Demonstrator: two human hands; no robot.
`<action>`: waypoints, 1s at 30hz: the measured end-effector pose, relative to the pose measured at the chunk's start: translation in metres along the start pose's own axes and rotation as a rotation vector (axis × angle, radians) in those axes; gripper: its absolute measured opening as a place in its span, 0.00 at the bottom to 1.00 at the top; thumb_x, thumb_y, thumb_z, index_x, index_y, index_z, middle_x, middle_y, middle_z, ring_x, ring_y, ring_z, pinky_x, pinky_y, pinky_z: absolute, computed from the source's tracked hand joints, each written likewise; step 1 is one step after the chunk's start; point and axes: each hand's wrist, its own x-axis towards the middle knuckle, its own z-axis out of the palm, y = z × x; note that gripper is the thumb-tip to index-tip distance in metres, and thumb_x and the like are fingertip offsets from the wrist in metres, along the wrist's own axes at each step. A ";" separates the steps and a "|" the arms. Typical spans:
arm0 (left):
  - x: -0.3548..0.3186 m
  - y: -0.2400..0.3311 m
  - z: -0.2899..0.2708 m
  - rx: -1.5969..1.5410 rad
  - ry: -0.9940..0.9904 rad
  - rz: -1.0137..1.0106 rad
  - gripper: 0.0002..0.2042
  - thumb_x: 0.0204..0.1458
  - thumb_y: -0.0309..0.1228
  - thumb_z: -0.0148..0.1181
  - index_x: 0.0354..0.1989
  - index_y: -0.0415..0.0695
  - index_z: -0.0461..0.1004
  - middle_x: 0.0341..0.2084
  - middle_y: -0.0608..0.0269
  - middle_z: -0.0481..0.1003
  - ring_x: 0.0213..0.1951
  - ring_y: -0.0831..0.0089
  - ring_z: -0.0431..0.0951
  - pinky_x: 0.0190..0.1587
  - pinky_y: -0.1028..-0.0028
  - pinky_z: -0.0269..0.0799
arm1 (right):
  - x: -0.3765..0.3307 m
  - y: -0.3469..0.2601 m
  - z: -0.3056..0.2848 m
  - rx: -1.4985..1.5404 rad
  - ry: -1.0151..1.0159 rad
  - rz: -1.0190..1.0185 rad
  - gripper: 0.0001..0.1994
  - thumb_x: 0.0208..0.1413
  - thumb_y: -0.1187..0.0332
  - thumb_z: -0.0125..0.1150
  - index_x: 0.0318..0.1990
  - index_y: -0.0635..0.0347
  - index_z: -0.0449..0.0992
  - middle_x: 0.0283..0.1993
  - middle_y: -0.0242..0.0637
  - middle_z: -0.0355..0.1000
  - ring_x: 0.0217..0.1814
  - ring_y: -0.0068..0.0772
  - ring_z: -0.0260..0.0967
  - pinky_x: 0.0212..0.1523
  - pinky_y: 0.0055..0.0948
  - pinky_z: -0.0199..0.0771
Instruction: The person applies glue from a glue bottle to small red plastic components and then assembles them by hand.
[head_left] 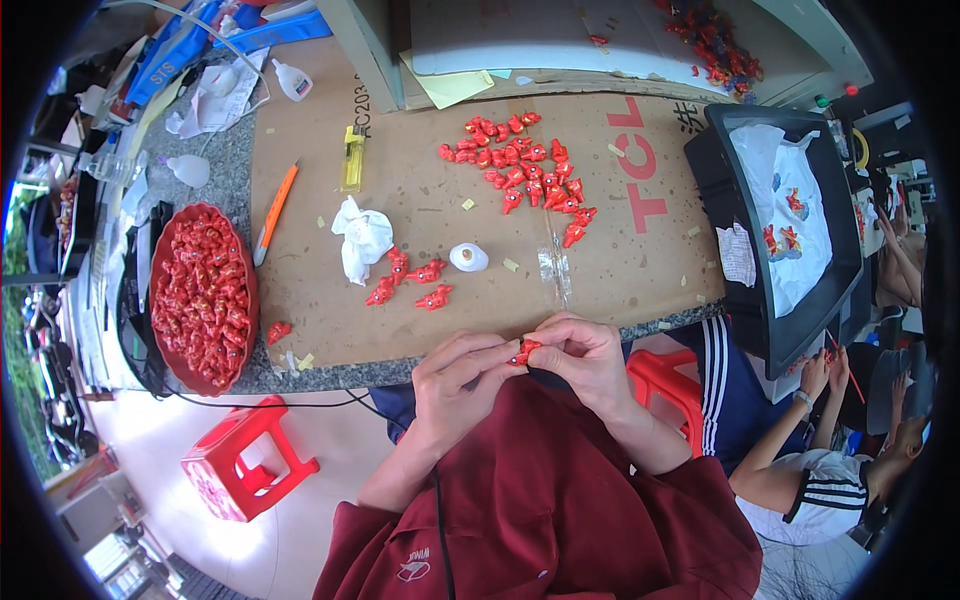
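Between my left hand (462,377) and my right hand (585,362), a small red figurine (524,351) is pinched in the fingertips, just in front of the table's near edge. Both hands are closed on it, and the fingers partly cover it. On the cardboard beyond lie a few similar red figurines (433,297), next to a small white bottle (468,257) and a crumpled white tissue (362,238). Farther back spreads a loose group of several more red figurines (533,170).
A red oval basket (246,345) heaped with red pieces stands at the left. Near it lie an orange utility knife (276,213) and a yellow lighter-like item (352,160). At right is a black tray (725,180) lined with white paper; a co-worker (810,480) sits beyond.
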 end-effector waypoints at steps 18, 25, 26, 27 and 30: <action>-0.012 -0.014 -0.058 -0.361 0.246 -0.230 0.13 0.35 0.12 0.62 0.32 0.35 0.74 0.32 0.58 0.72 0.34 0.74 0.74 0.39 0.78 0.72 | 0.164 -0.108 0.106 -1.145 -0.535 -0.315 0.14 0.41 0.68 0.63 0.36 0.64 0.75 0.31 0.41 0.72 0.30 0.34 0.68 0.30 0.28 0.65; -0.013 -0.028 -0.080 -0.308 0.361 -0.176 0.11 0.36 0.12 0.62 0.31 0.35 0.72 0.32 0.57 0.73 0.33 0.75 0.74 0.38 0.78 0.71 | 0.207 -0.053 0.141 -1.460 -0.868 -0.301 0.13 0.37 0.70 0.64 0.33 0.64 0.74 0.31 0.48 0.72 0.34 0.45 0.71 0.35 0.38 0.69; -0.014 -0.029 -0.083 -0.308 0.377 -0.178 0.11 0.36 0.12 0.62 0.31 0.35 0.72 0.32 0.57 0.73 0.33 0.75 0.74 0.38 0.78 0.71 | 0.205 -0.067 0.144 -1.324 -0.848 -0.297 0.13 0.38 0.70 0.63 0.35 0.65 0.73 0.30 0.46 0.72 0.31 0.41 0.71 0.32 0.36 0.69; -0.015 -0.030 -0.086 -0.298 0.392 -0.175 0.11 0.36 0.12 0.62 0.31 0.35 0.73 0.32 0.58 0.73 0.33 0.75 0.74 0.38 0.78 0.71 | 0.197 -0.085 0.147 -1.328 -0.861 -0.300 0.13 0.38 0.70 0.63 0.35 0.65 0.73 0.30 0.46 0.72 0.31 0.41 0.71 0.32 0.36 0.69; -0.015 -0.032 -0.088 -0.296 0.430 -0.168 0.11 0.36 0.12 0.62 0.31 0.35 0.73 0.31 0.58 0.73 0.34 0.76 0.74 0.37 0.79 0.71 | 0.160 -0.112 0.148 -1.078 -0.861 -0.148 0.13 0.41 0.68 0.62 0.35 0.64 0.73 0.29 0.40 0.71 0.29 0.30 0.69 0.30 0.30 0.66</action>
